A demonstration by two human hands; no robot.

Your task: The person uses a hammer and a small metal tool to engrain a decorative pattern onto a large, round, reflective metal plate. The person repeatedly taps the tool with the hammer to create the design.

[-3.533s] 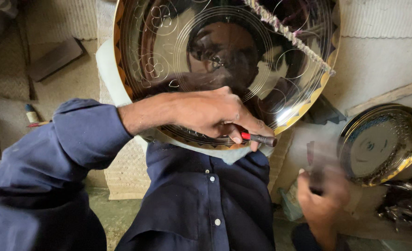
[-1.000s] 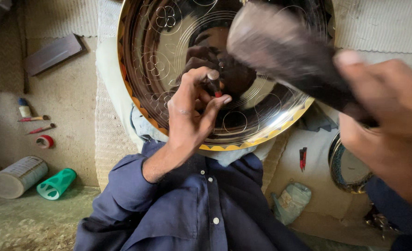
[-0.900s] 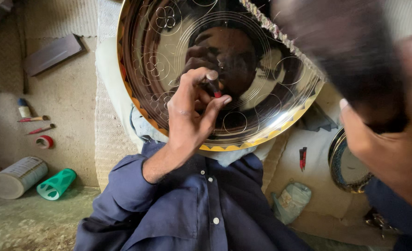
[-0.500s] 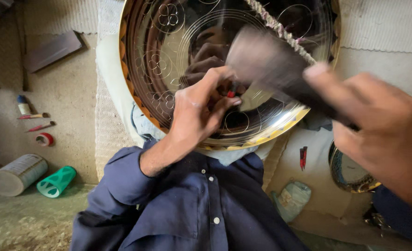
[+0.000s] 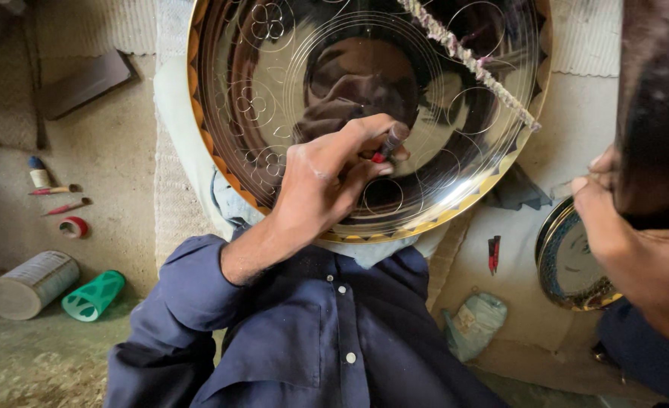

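1. A large round brass tray [image 5: 289,98] is propped on the lap, its polished face toward the camera, with engraved circles and flower motifs across it
2. The left hand [image 5: 327,181] is laid on the lower middle of the tray; its fingers [image 5: 368,132] are curled tight around a small chisel with a red band [image 5: 389,143], the tip set against the metal
3. The right hand [image 5: 621,234] is raised close to the camera at the right edge, fingers wrapped around a dark, blurred mallet head [image 5: 659,106]; the grip is partly hidden
4. A braided cord [image 5: 470,64] is seen running slantwise over the upper right of the tray
5. A second, smaller engraved plate [image 5: 565,261] is seen on the floor to the right, with a red-handled tool [image 5: 494,253] just beside it and a crumpled plastic bag [image 5: 474,325] lower down
6. On the floor at left are noted a metal can [image 5: 29,283] lying on its side, a green cup [image 5: 93,295] touching it, a roll of red tape [image 5: 73,227] and two red-handled tools [image 5: 59,198]
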